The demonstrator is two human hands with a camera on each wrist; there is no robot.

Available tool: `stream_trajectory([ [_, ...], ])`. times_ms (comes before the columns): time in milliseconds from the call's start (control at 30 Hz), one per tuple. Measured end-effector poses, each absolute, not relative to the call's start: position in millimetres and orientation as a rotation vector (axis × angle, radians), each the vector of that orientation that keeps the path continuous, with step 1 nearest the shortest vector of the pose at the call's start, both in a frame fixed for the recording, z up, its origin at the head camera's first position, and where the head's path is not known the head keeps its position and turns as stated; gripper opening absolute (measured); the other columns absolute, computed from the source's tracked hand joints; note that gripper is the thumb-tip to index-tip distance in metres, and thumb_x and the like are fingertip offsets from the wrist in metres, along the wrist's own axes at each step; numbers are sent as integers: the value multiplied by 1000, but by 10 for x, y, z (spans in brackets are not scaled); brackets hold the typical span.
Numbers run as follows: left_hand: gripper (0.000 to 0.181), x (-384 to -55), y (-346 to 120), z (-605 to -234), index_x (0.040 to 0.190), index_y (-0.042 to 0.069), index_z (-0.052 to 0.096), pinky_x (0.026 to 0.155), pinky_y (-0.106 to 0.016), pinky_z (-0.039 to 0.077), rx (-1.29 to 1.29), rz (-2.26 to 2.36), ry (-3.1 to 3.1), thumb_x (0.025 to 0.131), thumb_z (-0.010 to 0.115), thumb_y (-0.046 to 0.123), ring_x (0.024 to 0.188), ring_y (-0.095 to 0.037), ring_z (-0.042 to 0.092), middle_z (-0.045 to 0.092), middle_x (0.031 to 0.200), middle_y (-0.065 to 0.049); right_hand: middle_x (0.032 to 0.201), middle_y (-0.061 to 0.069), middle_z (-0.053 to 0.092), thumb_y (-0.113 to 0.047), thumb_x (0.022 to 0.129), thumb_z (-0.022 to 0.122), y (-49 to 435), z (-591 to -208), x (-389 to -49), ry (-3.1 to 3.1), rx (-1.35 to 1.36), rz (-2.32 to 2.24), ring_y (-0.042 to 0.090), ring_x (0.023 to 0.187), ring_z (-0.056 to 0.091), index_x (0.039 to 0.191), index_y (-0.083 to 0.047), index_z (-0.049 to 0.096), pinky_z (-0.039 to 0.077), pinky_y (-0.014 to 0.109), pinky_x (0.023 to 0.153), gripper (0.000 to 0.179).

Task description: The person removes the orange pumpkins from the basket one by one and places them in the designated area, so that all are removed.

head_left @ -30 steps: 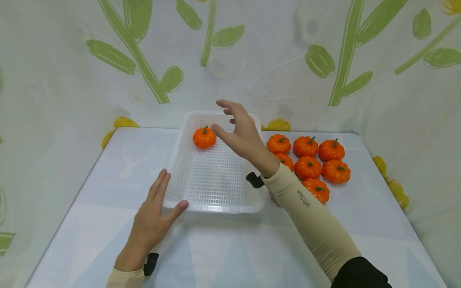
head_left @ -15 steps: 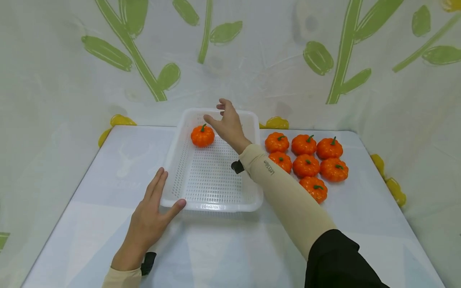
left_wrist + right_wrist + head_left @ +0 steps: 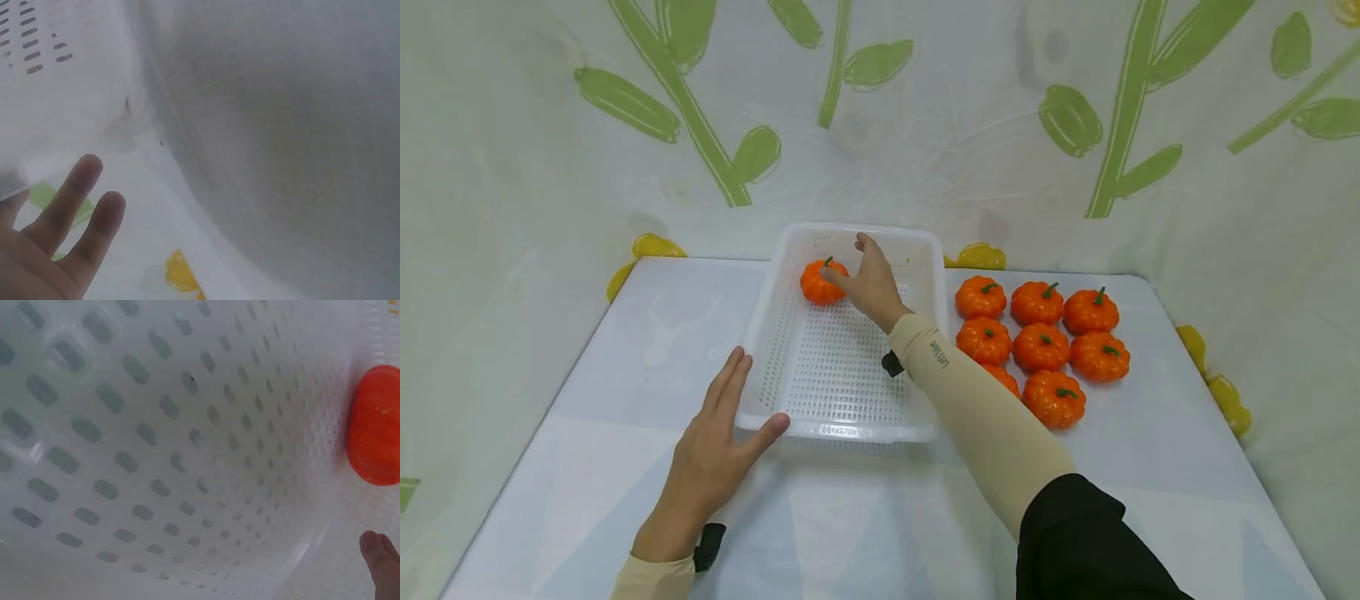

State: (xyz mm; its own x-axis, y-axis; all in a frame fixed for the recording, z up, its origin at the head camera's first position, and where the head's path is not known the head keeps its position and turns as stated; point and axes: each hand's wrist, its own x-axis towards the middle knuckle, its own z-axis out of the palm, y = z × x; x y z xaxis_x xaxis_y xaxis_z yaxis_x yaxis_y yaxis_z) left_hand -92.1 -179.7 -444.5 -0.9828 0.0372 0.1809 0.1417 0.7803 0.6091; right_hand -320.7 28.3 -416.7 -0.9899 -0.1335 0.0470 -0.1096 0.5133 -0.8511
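Note:
A white perforated plastic basket stands on the table, with one small orange pumpkin in its back left part. Inside the basket, my right hand reaches in beside that pumpkin, its thumb overlapping the pumpkin in the head view. A gap shows between the fingertips and the pumpkin in the right wrist view, and nothing is held. My left hand lies against the basket's front left corner, fingers straight and thumb spread along the front rim. Its fingers appear next to the basket wall in the left wrist view.
Several more orange pumpkins sit in rows on the table right of the basket; my right sleeve partly covers one. Behind the pale table hangs a whitish cloth printed with green leaves.
My right hand has moved down and slightly left into the basket, close to the pumpkin there. My left hand stays at the basket's corner. The head view has shifted slightly.

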Motion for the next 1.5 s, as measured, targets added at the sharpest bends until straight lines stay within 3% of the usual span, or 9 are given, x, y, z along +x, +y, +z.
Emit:
stream_trajectory([
  [400, 94, -930, -1795, -4452, 164, 34, 11, 99, -69, 40, -126, -977, -2824, 93, 69, 53, 144, -40, 38, 7, 169, 13, 168, 0, 20, -32, 87, 83, 177, -4318, -3201, 2608, -311, -1357, 26, 149, 31, 164, -20, 1, 29, 40, 120, 113],
  [800, 95, -933, -1778, -4424, 164, 32, 10, 100, -70, 40, -120, -970, -2834, 93, 70, 51, 146, -38, 35, 7, 169, 11, 159, 6, 37, -31, 90, 80, 125, -4342, -3203, 2664, -310, -1267, 24, 140, 42, 162, -14, 16, 33, 37, 118, 98],
  [1133, 94, -938, -1791, -4438, 164, 33, 11, 98, -68, 42, -119, -968, -2826, 93, 69, 51, 145, -38, 36, 7, 169, 13, 146, 9, 44, -34, 87, 82, 126, -4316, -3181, 2726, -423, -1062, 22, 126, 50, 151, -10, 43, 43, 32, 109, 78],
  [1500, 93, -936, -1787, -4437, 164, 33, 11, 98, -66, 43, -126, -974, -2824, 93, 69, 51, 146, -36, 35, 7, 169, 13, 146, 7, 48, -33, 87, 82, 185, -4268, -3125, 2707, -436, -1021, 22, 128, 50, 150, -9, 44, 42, 31, 110, 77],
])
